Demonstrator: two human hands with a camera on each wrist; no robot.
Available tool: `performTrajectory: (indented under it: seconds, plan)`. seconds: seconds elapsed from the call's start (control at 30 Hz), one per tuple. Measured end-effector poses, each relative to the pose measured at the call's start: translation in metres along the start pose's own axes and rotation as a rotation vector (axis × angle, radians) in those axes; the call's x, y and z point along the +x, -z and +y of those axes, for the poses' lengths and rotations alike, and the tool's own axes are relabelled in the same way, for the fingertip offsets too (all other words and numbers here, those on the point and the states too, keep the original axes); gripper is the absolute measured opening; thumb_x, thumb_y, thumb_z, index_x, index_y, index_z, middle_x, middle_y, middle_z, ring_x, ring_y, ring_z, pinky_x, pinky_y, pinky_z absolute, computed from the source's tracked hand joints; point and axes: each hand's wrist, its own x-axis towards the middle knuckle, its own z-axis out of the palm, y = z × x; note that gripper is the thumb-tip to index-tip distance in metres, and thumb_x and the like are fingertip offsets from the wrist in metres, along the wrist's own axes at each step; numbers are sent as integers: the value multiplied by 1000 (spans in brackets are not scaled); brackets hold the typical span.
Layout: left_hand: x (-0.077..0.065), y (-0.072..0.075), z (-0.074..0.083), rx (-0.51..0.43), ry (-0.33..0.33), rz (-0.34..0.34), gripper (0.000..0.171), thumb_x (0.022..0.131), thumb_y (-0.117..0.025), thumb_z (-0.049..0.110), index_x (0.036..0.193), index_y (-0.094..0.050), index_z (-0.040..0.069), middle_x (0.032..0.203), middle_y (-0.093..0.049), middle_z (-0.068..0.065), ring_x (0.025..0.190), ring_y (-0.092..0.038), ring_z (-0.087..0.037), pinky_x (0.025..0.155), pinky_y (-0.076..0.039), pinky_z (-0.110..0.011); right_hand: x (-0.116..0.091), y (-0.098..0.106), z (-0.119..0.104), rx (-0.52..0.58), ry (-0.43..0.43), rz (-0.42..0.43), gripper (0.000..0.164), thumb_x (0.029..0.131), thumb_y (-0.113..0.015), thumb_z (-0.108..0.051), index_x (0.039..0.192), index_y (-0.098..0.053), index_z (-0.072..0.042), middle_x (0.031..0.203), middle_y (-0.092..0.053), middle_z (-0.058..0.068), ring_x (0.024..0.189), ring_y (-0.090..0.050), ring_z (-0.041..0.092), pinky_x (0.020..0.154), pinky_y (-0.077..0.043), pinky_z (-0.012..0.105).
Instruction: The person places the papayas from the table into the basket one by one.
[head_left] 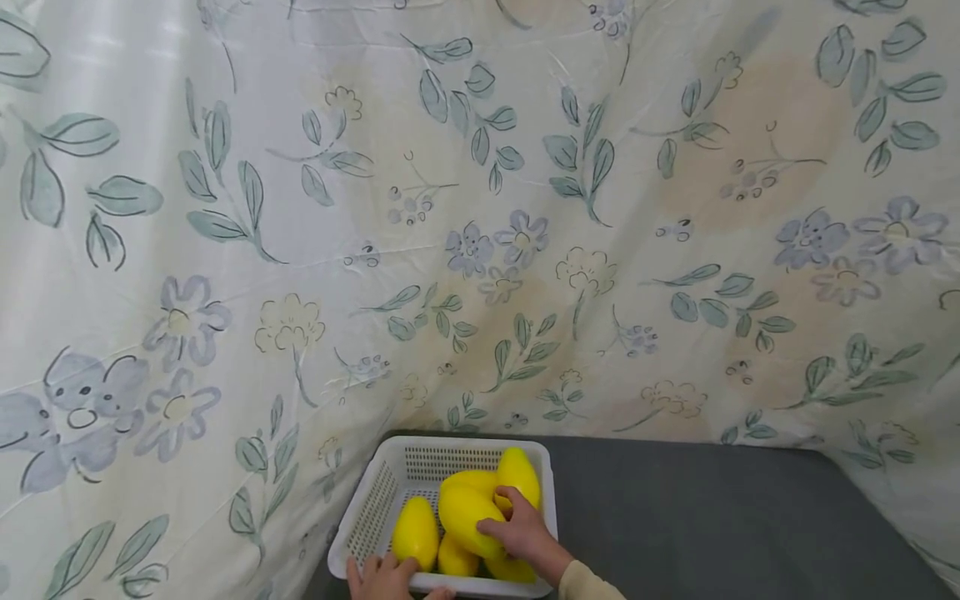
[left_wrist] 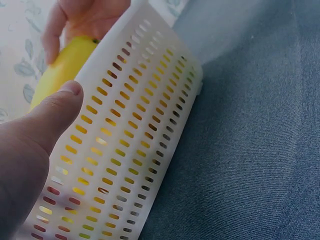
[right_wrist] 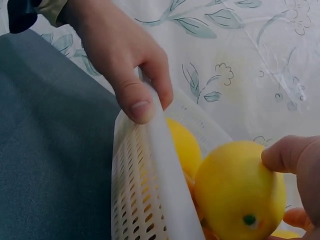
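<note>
A white perforated plastic basket (head_left: 551, 500) holds several smooth yellow mangoes, one of them alone on the left side (head_left: 416, 533). My right hand (head_left: 528, 533) grips a large mango (head_left: 463, 512) over the others, thumb and fingers spread on its side. In the right wrist view, this mango (right_wrist: 235, 187) shows a small green stem spot at its end. At the near rim, my left hand (head_left: 381, 578) holds the basket, its thumb (left_wrist: 62, 105) on the outer wall and the fingers over the inside, as the right wrist view also shows.
The basket stands on a dark grey cloth-covered table (head_left: 675, 517), at its left part. A floral curtain (head_left: 480, 250) hangs behind the table and along its left side. Another mango (head_left: 517, 471) leans in the basket's far right corner.
</note>
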Motion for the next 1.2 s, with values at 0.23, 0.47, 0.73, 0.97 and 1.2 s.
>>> performTrajectory:
  seconds: [0.23,0.47,0.73,0.97,1.2]
  plan:
    - [4,0,4,8,-2,-15,82,59,-56,90,94,-70,17,94,-61,-6,105,-49,-40,104,0,-79,-4,3,3,-1,-28,35,69,81,-74,-28,139,-43,-6,115,-61,17,87,-57,22,68,-57,39]
    - [8,-2,5,-5,-4,-38,79,60,-55,90,90,-70,19,94,-61,-7,105,-50,-40,103,0,-80,-8,14,7,18,-72,32,66,83,-74,-29,137,-45,-6,117,-60,16,88,-60,22,73,-59,42]
    - [10,-1,6,-22,-32,-57,77,61,-54,90,90,-69,20,94,-62,-7,105,-50,-41,102,1,-81,-25,46,18,220,-8,-21,61,91,-64,-21,140,-38,4,112,-62,15,86,-64,20,70,-60,37]
    - [8,3,6,14,-22,-43,82,60,-53,92,94,-70,18,96,-61,-9,105,-50,-41,102,-1,-81,-46,83,30,273,-9,77,60,92,-64,-21,140,-38,4,118,-62,21,89,-66,20,71,-60,41]
    - [13,1,5,72,-2,-87,89,58,-47,95,99,-68,19,101,-61,-12,108,-48,-43,104,-2,-79,-69,134,64,335,-35,78,69,94,-63,-34,143,-33,3,128,-55,28,101,-66,27,80,-58,47]
